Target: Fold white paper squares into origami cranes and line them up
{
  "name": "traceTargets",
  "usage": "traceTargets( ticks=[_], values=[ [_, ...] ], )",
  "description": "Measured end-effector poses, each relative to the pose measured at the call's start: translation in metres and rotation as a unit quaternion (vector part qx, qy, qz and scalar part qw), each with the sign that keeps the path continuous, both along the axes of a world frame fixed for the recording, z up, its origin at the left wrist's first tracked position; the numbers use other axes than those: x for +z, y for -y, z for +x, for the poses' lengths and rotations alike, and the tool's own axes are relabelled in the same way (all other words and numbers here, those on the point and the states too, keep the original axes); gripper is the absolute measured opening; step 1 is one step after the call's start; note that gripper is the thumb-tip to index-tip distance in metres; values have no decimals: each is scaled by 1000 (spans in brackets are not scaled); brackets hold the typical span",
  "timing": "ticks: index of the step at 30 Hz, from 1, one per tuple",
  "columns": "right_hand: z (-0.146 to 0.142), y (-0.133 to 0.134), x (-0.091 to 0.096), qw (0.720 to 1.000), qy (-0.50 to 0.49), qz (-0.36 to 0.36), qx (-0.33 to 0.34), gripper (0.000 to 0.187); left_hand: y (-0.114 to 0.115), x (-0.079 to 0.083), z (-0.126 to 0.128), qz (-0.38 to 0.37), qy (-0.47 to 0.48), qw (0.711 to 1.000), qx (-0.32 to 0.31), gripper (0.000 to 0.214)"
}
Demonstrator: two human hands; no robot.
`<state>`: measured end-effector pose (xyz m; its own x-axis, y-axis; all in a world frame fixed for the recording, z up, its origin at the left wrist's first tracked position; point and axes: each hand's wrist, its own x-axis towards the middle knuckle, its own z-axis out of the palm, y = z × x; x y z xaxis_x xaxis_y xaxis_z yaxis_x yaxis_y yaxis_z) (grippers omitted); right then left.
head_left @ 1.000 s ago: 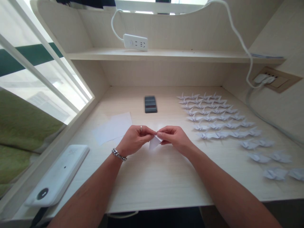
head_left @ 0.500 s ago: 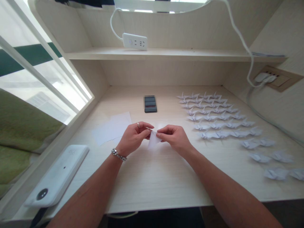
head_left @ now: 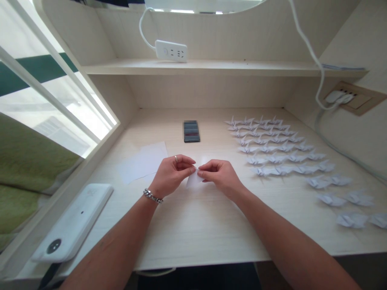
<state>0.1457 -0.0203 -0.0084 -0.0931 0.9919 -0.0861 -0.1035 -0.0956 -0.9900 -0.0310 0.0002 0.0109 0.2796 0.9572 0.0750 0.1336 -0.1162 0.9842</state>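
A small piece of folded white paper (head_left: 193,180) is held just above the desk, its lower part hanging down between my hands. My left hand (head_left: 175,171), with a ring and a chain bracelet at the wrist, pinches its upper left edge between thumb and fingers. On the other side, my right hand (head_left: 219,174) pinches the top right of the same paper. The fingertips nearly meet and hide the paper's upper folds. Flat white paper sheets (head_left: 145,161) lie on the desk just left of my left hand.
Rows of folded white paper cranes (head_left: 281,147) fill the desk's right side. A dark, blurred rectangular object (head_left: 191,131) lies behind my hands. At left is a long white device (head_left: 74,221). A power strip (head_left: 171,51) rests on the shelf (head_left: 217,69); a white cable (head_left: 308,46) hangs at right.
Both hands keep hold of the folded paper. The right fingertips have shifted slightly left, and the paper's visible part now sits a little further left and looks smaller.
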Motion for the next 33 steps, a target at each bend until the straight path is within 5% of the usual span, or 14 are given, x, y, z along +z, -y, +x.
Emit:
traceTargets(
  ticks=[14, 33],
  values=[
    [0, 1, -1, 996, 33, 85, -5, 17, 2, 5, 1, -33, 26, 999, 0, 26],
    [2, -3, -4, 999, 4, 36, 3, 36, 1, 0, 4, -46, 4, 999, 18, 34]
  ],
)
